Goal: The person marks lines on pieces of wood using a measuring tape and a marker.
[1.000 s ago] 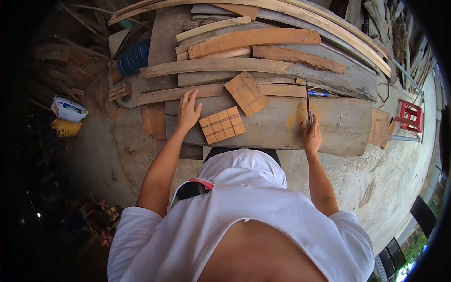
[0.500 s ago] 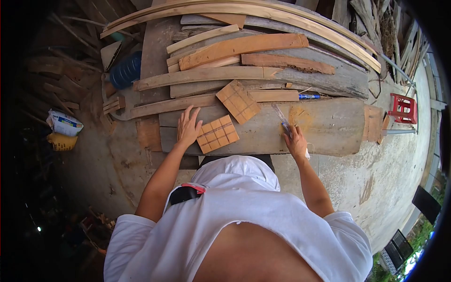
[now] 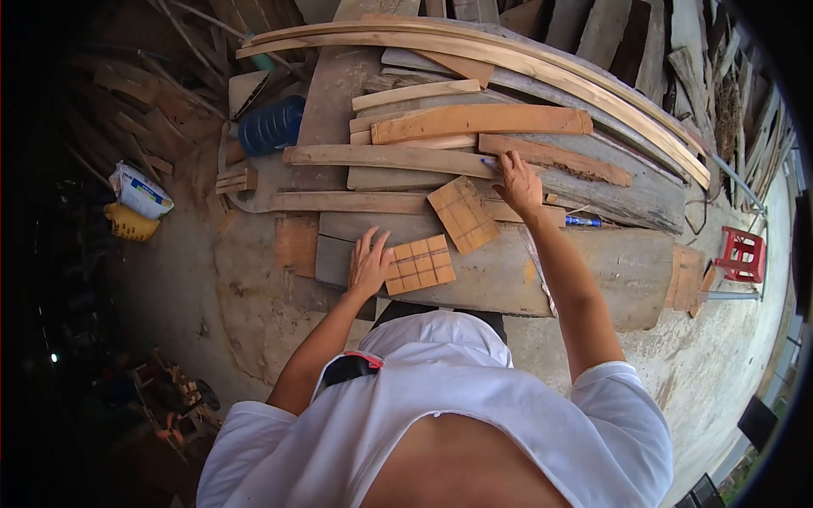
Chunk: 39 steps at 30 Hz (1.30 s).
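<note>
We are laying our left hand (image 3: 370,262) flat, fingers spread and holding nothing, on the wide plank (image 3: 593,262), just beside the gridded wooden square (image 3: 420,264) near its front edge. Our right hand (image 3: 518,184) is reaching past a second gridded square (image 3: 462,214) onto the stacked boards (image 3: 474,123). A small blue tip (image 3: 489,162) is showing at its fingertips, but we cannot tell whether the curled fingers are gripping it.

A woodworking yard: rough planks (image 3: 474,123) heaped on a timber bench (image 3: 610,254) (offcuts (image 3: 174,114) litter the concrete floor (image 3: 212,279)).
</note>
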Each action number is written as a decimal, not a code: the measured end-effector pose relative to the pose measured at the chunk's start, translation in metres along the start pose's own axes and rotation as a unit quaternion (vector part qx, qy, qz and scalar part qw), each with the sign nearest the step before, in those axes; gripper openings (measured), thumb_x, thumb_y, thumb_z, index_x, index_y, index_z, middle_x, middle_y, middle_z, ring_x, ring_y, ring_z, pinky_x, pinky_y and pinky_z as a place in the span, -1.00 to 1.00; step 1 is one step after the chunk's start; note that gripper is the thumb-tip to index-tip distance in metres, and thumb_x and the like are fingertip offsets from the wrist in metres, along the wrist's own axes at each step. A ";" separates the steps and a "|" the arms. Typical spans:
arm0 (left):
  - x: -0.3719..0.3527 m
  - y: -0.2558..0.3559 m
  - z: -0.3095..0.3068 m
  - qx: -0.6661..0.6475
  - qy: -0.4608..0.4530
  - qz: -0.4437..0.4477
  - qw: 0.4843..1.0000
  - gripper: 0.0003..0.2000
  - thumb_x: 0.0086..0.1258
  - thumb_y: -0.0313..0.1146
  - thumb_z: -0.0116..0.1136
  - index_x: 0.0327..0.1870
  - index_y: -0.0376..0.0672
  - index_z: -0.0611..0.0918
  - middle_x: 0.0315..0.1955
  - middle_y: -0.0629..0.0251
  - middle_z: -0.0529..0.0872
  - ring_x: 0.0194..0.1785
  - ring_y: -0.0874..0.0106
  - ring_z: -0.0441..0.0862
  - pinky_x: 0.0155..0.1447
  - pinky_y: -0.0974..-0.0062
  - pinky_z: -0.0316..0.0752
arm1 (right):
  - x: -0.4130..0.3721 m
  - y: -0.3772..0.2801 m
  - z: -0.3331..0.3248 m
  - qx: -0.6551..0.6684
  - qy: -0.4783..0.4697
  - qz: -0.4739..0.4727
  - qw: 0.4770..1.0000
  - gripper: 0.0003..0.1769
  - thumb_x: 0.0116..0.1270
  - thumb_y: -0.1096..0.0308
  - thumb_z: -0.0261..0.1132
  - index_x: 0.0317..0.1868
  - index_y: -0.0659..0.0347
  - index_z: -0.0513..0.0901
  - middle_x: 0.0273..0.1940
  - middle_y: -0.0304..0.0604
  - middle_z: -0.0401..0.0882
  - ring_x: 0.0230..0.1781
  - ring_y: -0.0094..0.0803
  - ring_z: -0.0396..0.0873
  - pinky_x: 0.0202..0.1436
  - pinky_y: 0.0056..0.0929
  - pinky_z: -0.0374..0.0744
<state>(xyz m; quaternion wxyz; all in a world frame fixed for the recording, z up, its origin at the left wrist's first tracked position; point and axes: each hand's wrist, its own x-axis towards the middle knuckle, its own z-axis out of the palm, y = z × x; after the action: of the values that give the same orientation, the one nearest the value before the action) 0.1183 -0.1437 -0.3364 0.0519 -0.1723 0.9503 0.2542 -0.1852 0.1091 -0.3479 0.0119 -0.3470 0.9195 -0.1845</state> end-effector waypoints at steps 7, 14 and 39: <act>-0.003 -0.014 -0.006 -0.054 0.074 -0.031 0.995 -0.58 0.59 -0.22 0.05 0.40 -0.09 0.50 0.40 0.05 0.39 0.40 0.00 0.39 0.45 0.10 0.33 | 0.015 0.000 -0.003 -0.042 -0.029 -0.010 0.999 -0.70 0.19 0.46 0.30 -0.05 0.09 0.52 -0.02 -0.13 0.53 -0.04 -0.09 0.69 -0.19 -0.09 0.72; 0.102 -0.031 -0.035 -0.054 0.182 0.055 0.980 -0.58 0.58 -0.23 0.08 0.40 -0.06 0.50 0.35 0.09 0.43 0.37 0.03 0.42 0.41 0.09 0.35 | -0.023 -0.034 -0.015 0.045 0.020 0.052 0.997 -0.83 0.38 0.36 0.28 -0.03 0.07 0.59 -0.04 -0.13 0.57 -0.12 0.01 0.68 -0.19 -0.06 0.67; 0.311 -0.016 -0.078 0.194 0.055 0.213 0.956 -0.32 0.39 0.18 0.25 0.50 0.17 0.45 0.21 0.32 0.68 0.33 0.28 0.48 0.50 0.18 0.19 | -0.148 -0.140 -0.008 0.104 -0.121 0.287 0.945 -0.74 0.45 0.11 0.30 -0.05 0.09 0.67 -0.34 0.02 0.74 -0.33 0.07 0.72 -0.25 -0.04 0.64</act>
<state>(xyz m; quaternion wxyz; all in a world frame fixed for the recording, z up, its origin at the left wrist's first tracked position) -0.1675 -0.2894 -0.3342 -0.0230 0.0341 0.9973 0.0602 0.0144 0.1101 -0.3071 0.2112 -0.0851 0.9475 -0.2244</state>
